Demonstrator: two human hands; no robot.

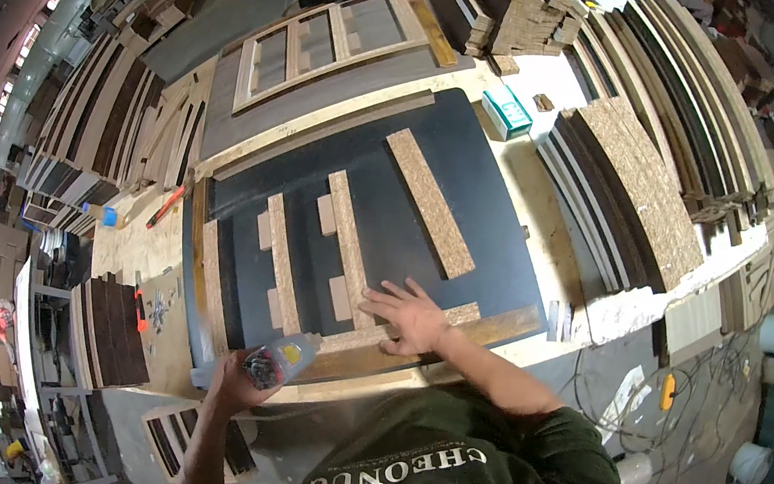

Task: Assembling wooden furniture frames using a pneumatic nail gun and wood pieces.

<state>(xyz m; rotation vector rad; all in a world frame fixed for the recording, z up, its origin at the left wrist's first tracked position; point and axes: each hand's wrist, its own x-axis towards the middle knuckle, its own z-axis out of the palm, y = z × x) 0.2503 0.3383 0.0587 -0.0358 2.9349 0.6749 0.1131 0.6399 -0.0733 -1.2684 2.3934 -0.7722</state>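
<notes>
Pressing our flat, open right hand [411, 317] on a stiff chipboard strip [415, 320] at the table's [551, 230] near edge, we gripped a light, slippery glue bottle [279, 361] around its body in our left hand [235, 382].

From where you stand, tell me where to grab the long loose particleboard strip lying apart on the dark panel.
Take the long pale particleboard strip by its two long edges near the middle, coming from above. It lies flat and bare on the dark panel, apart from the other strips, so both edges look free; a mid-length grip should keep so long and thin a piece from tipping.
</notes>
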